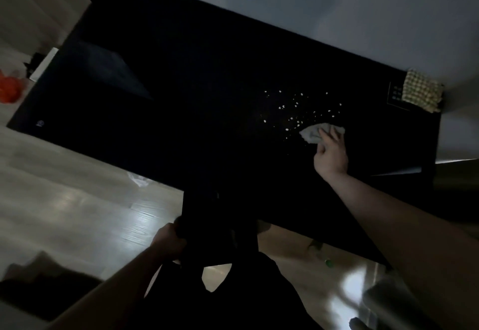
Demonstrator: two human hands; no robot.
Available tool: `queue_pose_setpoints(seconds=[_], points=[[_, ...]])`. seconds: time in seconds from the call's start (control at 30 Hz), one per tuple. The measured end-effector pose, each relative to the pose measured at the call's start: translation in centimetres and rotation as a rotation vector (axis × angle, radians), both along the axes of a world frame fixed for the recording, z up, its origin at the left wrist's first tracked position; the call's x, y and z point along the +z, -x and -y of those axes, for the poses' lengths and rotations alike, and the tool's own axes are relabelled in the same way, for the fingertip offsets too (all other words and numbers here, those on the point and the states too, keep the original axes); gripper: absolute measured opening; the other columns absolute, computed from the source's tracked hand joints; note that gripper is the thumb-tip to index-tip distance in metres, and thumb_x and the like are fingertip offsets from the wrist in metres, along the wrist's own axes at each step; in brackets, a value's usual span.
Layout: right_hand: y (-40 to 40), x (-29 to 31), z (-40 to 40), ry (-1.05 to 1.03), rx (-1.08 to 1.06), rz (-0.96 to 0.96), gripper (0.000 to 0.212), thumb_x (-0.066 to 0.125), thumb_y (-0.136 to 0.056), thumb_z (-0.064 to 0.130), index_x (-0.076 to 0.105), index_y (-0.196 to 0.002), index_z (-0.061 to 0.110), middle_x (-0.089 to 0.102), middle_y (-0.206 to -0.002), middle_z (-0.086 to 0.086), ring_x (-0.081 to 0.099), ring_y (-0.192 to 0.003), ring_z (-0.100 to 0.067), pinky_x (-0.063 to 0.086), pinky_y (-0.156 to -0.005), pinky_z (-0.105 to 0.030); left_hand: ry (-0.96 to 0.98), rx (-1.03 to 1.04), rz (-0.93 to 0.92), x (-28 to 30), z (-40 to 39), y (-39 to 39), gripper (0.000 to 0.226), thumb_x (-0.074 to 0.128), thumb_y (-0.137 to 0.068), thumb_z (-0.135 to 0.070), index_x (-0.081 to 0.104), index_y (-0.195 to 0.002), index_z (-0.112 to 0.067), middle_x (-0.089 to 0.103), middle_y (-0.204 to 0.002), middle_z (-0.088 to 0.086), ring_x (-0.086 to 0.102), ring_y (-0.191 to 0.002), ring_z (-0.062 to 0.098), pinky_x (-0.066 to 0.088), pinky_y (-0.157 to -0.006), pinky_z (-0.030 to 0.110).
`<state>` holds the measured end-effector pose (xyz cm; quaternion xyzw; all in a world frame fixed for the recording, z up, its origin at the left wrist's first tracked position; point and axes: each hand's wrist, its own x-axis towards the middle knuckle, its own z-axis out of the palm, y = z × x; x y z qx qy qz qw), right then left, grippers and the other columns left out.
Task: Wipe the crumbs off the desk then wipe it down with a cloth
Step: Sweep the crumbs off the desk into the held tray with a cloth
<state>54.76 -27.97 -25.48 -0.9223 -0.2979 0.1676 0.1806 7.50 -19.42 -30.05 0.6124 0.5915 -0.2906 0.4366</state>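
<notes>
Pale crumbs lie scattered over the right part of a black desk. My right hand presses a small grey cloth flat on the desk, just at the near right edge of the crumbs. My left hand is closed around the edge of a dark object held below the desk's near edge; what that object is I cannot tell in the dim light.
A yellow checked cloth lies on the desk's far right corner next to a small label. A dark cushion-like shape rests on the left. An orange object and crumpled white plastic lie on the wooden floor.
</notes>
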Motion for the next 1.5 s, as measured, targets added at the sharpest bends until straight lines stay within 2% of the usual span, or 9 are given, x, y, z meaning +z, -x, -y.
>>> queue_pose_setpoints(seconds=[0.2,0.47,0.57,0.73,0.8,1.0,1.1,1.27,1.5], points=[[8.4,-0.2,0.8,-0.148,0.229,0.025,0.055,0.052,-0.094,-0.001,0.056,-0.142,0.026,0.044,-0.158,-0.001,0.024,-0.154,-0.029,0.031,-0.123,-0.046,0.010,0.030,-0.012,-0.1,1.5,-1.3,0.034,0.063,-0.062,-0.029,0.072,-0.088,-0.009,0.076,-0.081,0.007,0.076,-0.079,0.022,0.061,-0.070,0.034],[22.2,1.6,6.9,-0.216,0.593,-0.436,0.044,0.033,-0.108,0.013,0.057,-0.144,0.024,0.040,-0.160,0.009,0.014,-0.154,-0.003,0.021,-0.126,-0.032,0.006,0.023,0.018,0.6,2.9,-2.4,0.040,0.062,-0.064,-0.025,0.071,-0.102,-0.017,0.077,-0.090,0.007,0.076,-0.083,0.024,0.064,-0.076,0.038],[21.0,2.8,6.4,-0.274,0.494,-0.545,0.046,0.039,-0.106,0.008,0.057,-0.143,0.028,0.042,-0.158,0.012,0.026,-0.151,-0.001,0.027,-0.124,-0.031,0.007,0.015,0.027,1.2,3.1,-3.1,0.035,0.062,-0.066,-0.024,0.070,-0.098,-0.012,0.076,-0.091,0.011,0.075,-0.085,0.027,0.061,-0.075,0.037],[11.1,3.1,1.3,-0.366,0.269,-0.262,0.055,0.044,-0.095,-0.009,0.061,-0.139,0.021,0.049,-0.154,0.001,0.037,-0.148,-0.012,0.033,-0.121,-0.030,0.016,0.065,0.023,1.3,3.7,-3.5,0.028,0.064,-0.067,-0.024,0.071,-0.091,-0.012,0.076,-0.086,0.008,0.075,-0.078,0.023,0.064,-0.074,0.039],[6.7,3.4,-1.8,-0.344,0.205,-0.156,0.054,0.045,-0.095,-0.007,0.061,-0.139,0.021,0.048,-0.155,-0.002,0.037,-0.149,-0.016,0.030,-0.121,-0.026,0.022,0.089,0.022,0.6,3.8,-3.2,0.029,0.063,-0.065,-0.025,0.072,-0.089,-0.013,0.076,-0.084,0.006,0.075,-0.076,0.022,0.065,-0.074,0.040],[0.4,1.4,-7.6,-0.101,0.244,-0.062,0.046,0.045,-0.104,0.009,0.052,-0.146,0.023,0.034,-0.164,0.000,0.023,-0.154,-0.022,0.027,-0.125,-0.042,0.010,0.126,0.040,1.1,4.3,-3.4,0.025,0.063,-0.067,-0.020,0.075,-0.088,-0.015,0.076,-0.081,0.004,0.075,-0.074,0.020,0.065,-0.072,0.038],[2.2,0.0,-7.3,-0.044,0.297,0.033,0.048,0.047,-0.102,0.010,0.049,-0.149,0.019,0.031,-0.165,-0.004,0.014,-0.156,-0.029,0.021,-0.127,-0.045,0.001,0.130,0.040,1.2,4.6,-3.3,0.028,0.061,-0.066,-0.021,0.074,-0.090,-0.014,0.076,-0.083,0.006,0.076,-0.077,0.023,0.064,-0.072,0.039],[9.0,-0.3,-2.3,-0.123,0.500,0.066,0.051,0.053,-0.095,0.011,0.055,-0.144,0.022,0.042,-0.159,-0.003,0.026,-0.153,-0.031,0.031,-0.122,-0.046,0.024,0.143,0.043,1.6,4.7,-3.4,0.031,0.060,-0.063,-0.024,0.073,-0.088,-0.011,0.076,-0.083,0.008,0.076,-0.077,0.024,0.064,-0.073,0.041],[20.2,0.9,7.0,-0.113,0.822,-0.325,0.046,0.037,-0.104,0.015,0.054,-0.146,0.024,0.038,-0.162,0.005,0.014,-0.155,-0.012,0.022,-0.125,-0.040,0.021,0.129,0.020,2.7,4.6,-4.0,0.028,0.063,-0.068,-0.027,0.073,-0.089,-0.011,0.077,-0.085,0.009,0.075,-0.079,0.024,0.064,-0.076,0.039]])
